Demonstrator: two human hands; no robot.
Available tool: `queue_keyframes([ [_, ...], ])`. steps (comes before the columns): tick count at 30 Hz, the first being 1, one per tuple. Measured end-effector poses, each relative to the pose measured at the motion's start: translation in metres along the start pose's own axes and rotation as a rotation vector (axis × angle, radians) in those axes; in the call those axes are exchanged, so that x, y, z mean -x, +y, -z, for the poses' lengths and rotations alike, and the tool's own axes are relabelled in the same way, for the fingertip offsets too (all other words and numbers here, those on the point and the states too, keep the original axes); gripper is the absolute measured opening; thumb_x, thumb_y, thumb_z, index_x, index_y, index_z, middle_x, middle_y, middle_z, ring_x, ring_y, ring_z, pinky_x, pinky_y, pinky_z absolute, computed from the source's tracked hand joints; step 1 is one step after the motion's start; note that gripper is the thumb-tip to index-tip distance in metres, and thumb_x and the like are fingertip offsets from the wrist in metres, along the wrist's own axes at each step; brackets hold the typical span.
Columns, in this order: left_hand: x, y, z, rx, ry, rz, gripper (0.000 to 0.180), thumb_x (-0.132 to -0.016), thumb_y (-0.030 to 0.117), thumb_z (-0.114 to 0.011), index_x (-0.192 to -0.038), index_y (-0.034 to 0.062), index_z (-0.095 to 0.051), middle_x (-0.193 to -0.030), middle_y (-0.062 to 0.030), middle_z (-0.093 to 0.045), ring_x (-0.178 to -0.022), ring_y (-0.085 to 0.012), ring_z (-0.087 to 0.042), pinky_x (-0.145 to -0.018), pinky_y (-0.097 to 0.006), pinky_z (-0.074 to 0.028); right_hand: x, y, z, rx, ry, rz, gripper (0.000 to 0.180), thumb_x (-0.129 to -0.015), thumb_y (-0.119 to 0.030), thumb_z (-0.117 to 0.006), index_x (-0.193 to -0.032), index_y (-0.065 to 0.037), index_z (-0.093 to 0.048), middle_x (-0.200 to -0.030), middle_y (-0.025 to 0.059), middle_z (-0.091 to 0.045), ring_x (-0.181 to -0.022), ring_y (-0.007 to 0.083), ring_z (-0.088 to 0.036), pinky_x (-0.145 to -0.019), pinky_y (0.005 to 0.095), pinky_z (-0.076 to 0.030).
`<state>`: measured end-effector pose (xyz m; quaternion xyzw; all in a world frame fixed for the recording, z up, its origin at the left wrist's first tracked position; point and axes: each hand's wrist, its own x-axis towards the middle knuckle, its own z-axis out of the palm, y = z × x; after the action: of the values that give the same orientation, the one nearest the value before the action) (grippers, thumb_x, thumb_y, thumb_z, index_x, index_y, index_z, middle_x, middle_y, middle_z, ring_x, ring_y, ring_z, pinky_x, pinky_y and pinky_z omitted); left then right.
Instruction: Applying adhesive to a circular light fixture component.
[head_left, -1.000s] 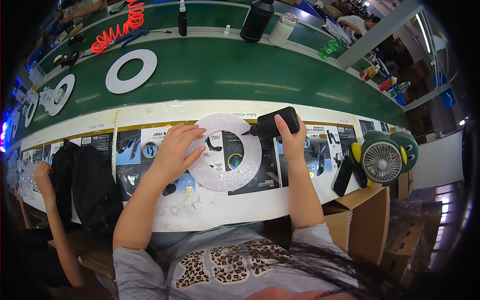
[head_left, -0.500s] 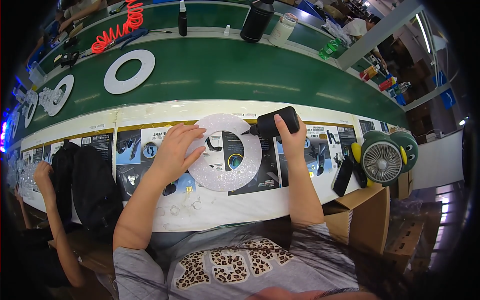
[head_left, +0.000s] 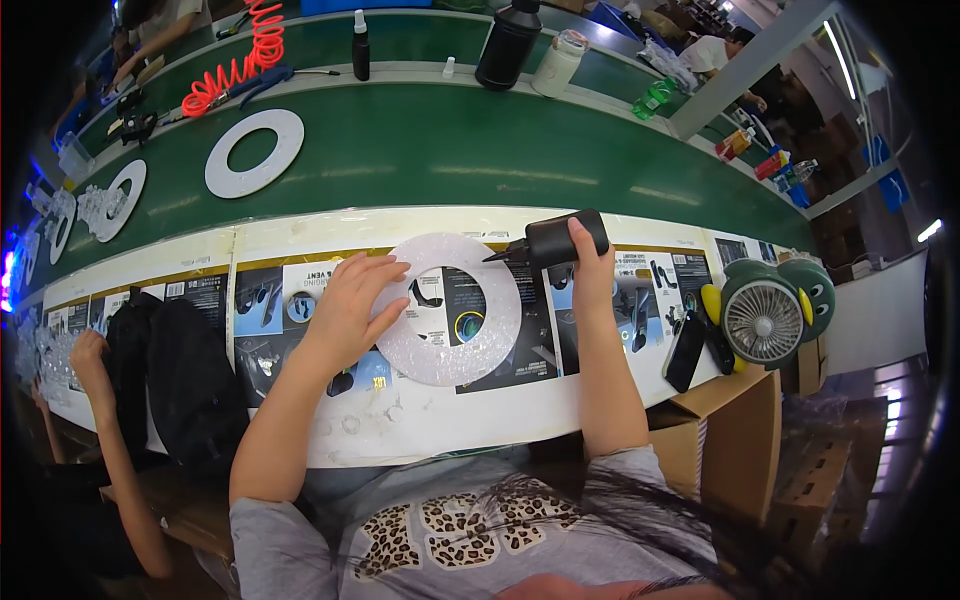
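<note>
A white, glittery flat ring [head_left: 455,366] lies on the printed sheets in front of me. My left hand [head_left: 348,312] rests against its left side, fingers stretched out and spread, some tips over the ring. In my right hand [head_left: 593,265] is a black squeeze bottle [head_left: 550,243], tilted nearly flat. Its thin pointed nozzle reaches left, with the tip over the ring's upper right part; whether it touches the surface, I cannot tell.
Another white ring [head_left: 228,182] lies on the green conveyor belt [head_left: 420,150]. To the right are a green fan [head_left: 763,320] and a phone [head_left: 685,352]. A black bag [head_left: 190,380] lies left, near a co-worker's arm [head_left: 118,470]. Bottles [head_left: 508,48] line the far ledge.
My right hand and the bottle have shifted slightly right, and the nozzle tip has moved slightly up the ring's right side. The ring on the belt has slid a little left.
</note>
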<state>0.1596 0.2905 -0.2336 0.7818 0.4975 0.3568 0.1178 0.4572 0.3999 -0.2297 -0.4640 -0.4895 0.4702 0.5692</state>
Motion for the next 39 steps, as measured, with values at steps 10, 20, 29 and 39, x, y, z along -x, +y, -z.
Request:
queue_keyframes([
  [10,0.0,0.001,-0.001,-0.017,-0.005,-0.004,0.037,-0.084,0.017,-0.065,-0.119,0.0051,-0.056,-0.109,-0.0088,-0.065,-0.119,-0.0293,-0.05,-0.106,-0.045,-0.034,-0.015,0.01,0.011,-0.395,0.146,-0.224,0.034,-0.086,-0.024,-0.067,-0.114,-0.009,-0.055,-0.109,0.005,-0.061,-0.102,0.0166,-0.059,-0.089,0.0337,-0.048],
  [20,0.001,0.0,-0.001,-0.012,0.012,-0.018,0.037,-0.084,0.016,-0.065,-0.118,0.0048,-0.057,-0.109,-0.0083,-0.065,-0.119,-0.0286,-0.05,-0.107,-0.045,-0.033,-0.019,0.014,0.015,-0.418,0.137,-0.288,0.038,-0.086,-0.029,-0.066,-0.116,-0.01,-0.053,-0.11,0.0065,-0.06,-0.103,0.0193,-0.059,-0.089,0.0342,-0.048],
  [29,0.001,0.001,0.0,-0.013,0.006,-0.011,0.037,-0.084,0.016,-0.066,-0.118,0.0052,-0.057,-0.109,-0.008,-0.065,-0.119,-0.0283,-0.05,-0.107,-0.044,-0.034,-0.018,0.011,0.014,-0.404,0.134,-0.296,0.039,-0.086,-0.032,-0.066,-0.117,-0.011,-0.053,-0.112,0.0067,-0.06,-0.104,0.0186,-0.058,-0.091,0.0337,-0.046],
  [39,0.001,-0.001,-0.001,-0.015,0.006,-0.016,0.038,-0.084,0.017,-0.066,-0.119,0.0051,-0.057,-0.11,-0.0077,-0.065,-0.119,-0.0276,-0.05,-0.107,-0.043,-0.033,-0.018,0.013,0.015,-0.395,0.155,-0.31,0.041,-0.086,-0.032,-0.066,-0.118,-0.011,-0.052,-0.112,0.007,-0.059,-0.104,0.0191,-0.057,-0.091,0.0349,-0.046],
])
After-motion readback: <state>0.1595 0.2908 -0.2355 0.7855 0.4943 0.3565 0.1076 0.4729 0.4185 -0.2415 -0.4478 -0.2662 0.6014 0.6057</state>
